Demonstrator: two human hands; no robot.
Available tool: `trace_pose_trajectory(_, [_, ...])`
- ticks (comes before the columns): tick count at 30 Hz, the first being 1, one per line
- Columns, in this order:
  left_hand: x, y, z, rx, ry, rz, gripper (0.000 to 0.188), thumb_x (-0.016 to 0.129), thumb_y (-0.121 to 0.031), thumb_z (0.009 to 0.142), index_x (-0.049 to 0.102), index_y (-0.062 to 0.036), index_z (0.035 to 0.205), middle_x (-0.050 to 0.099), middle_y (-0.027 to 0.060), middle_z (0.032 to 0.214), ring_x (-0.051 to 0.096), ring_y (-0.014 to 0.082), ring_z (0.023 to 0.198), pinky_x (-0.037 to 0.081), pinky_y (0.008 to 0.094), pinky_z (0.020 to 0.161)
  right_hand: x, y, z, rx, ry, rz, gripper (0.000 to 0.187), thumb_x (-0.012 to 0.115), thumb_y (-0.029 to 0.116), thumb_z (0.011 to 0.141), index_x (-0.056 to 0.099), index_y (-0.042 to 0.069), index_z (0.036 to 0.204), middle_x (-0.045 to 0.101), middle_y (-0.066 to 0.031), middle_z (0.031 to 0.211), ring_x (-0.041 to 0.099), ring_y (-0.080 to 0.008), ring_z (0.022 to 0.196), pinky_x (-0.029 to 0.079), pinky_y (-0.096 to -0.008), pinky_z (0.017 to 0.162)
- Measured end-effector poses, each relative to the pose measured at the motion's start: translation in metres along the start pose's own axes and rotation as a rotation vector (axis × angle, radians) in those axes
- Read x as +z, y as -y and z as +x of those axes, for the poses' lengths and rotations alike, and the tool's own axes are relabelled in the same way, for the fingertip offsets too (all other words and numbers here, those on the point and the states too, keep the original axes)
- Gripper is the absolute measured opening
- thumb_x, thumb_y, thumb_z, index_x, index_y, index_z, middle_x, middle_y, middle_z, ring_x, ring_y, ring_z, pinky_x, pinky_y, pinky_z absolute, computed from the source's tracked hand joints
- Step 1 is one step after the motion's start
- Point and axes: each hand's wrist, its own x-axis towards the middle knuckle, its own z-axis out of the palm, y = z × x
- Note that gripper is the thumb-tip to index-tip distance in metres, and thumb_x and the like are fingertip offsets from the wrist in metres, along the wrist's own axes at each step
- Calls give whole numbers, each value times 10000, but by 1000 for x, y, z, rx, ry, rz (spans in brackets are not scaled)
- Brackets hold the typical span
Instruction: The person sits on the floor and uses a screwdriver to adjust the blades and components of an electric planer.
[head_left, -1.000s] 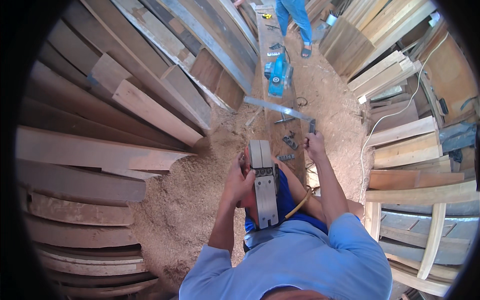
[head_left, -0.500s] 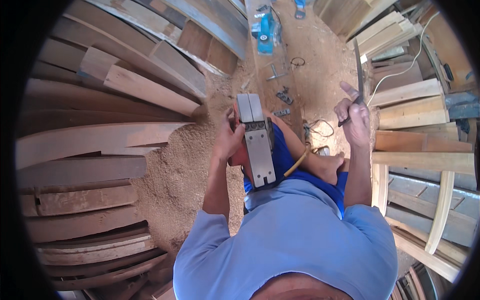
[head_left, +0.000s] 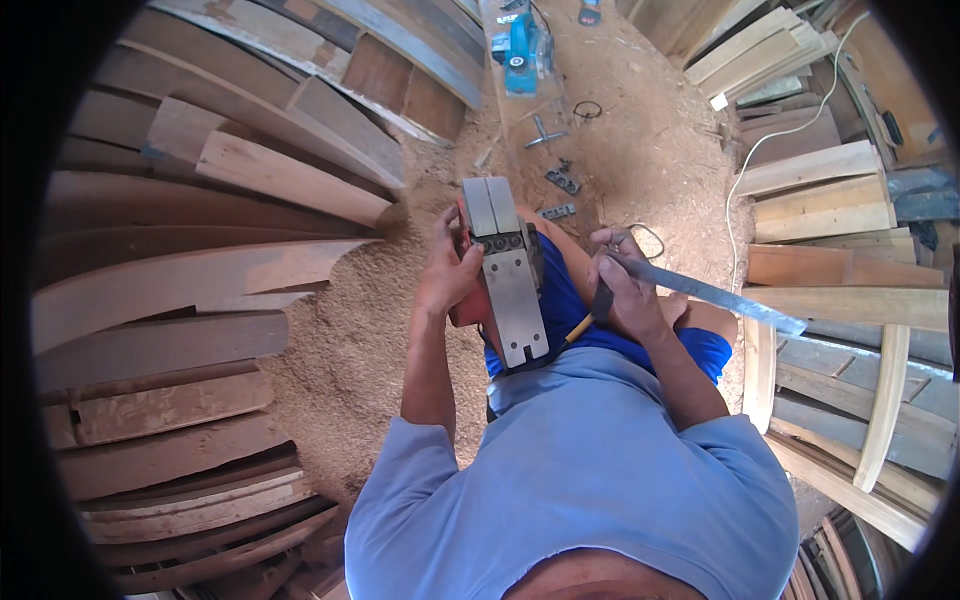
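Note:
My left hand (head_left: 447,265) grips the red side of an upturned electric planer (head_left: 514,305), thumb near the cutter slot. Its two-part metal sole faces up, and the body rests over my lap. To its right, my right hand (head_left: 632,285) is closed round one end of a long, flat grey metal file (head_left: 710,290). The file's free end points right, away from the planer. A yellow cord (head_left: 580,328) runs by the planer's right side, between it and my right hand.
A teal power planer (head_left: 520,62) lies on a board ahead, with a T-handled wrench (head_left: 545,131) and small metal parts (head_left: 562,178) nearer. Stacked planks (head_left: 170,345) fill the left; more timber (head_left: 820,208) and a white cable (head_left: 738,185) lie right. Sawdust covers the floor (head_left: 350,370).
My right hand has come down and left, closer to the planer. The file has swung from pointing away from me to pointing right. My left hand still holds the planer in nearly the same place.

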Motion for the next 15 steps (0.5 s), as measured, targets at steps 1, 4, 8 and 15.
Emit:
trace_pose_trajectory(1, [0, -2, -1, 3, 2, 3, 706, 619, -97, 901, 255, -23, 1502, 556, 197, 1276, 561, 254, 1154, 450, 374, 1010, 1, 0, 0, 37, -7, -71, 359, 666, 166, 937, 506, 46, 1235, 564, 8, 828, 536, -49, 772, 446, -219, 694])
trace_pose_trajectory(4, [0, -7, -4, 11, 0, 22, 697, 608, -100, 915, 247, -46, 1509, 558, 186, 1259, 556, 250, 1145, 452, 372, 1000, 3, -1, -1, 147, 116, -198, 188, 629, 147, 945, 611, 34, 1094, 620, -17, 800, 585, -72, 765, 475, -235, 699])
trace_pose_trajectory(8, [-3, -4, -6, -57, -25, -78, 655, 580, -157, 957, 242, -68, 1511, 570, 155, 1208, 549, 229, 1114, 455, 361, 972, -14, -18, -11, 360, 180, -107, 182, 615, 174, 961, 693, 10, 980, 702, -55, 874, 633, -109, 830, 501, -257, 764])
trace_pose_trajectory(15, [-6, -11, -3, -120, -62, -211, 635, 476, -375, 1016, 244, -43, 1506, 548, 160, 1244, 534, 243, 1144, 403, 372, 1024, -49, -28, -26, 431, -86, 484, 186, 560, 162, 1006, 635, 0, 1057, 689, -59, 880, 627, -102, 776, 515, -252, 745])
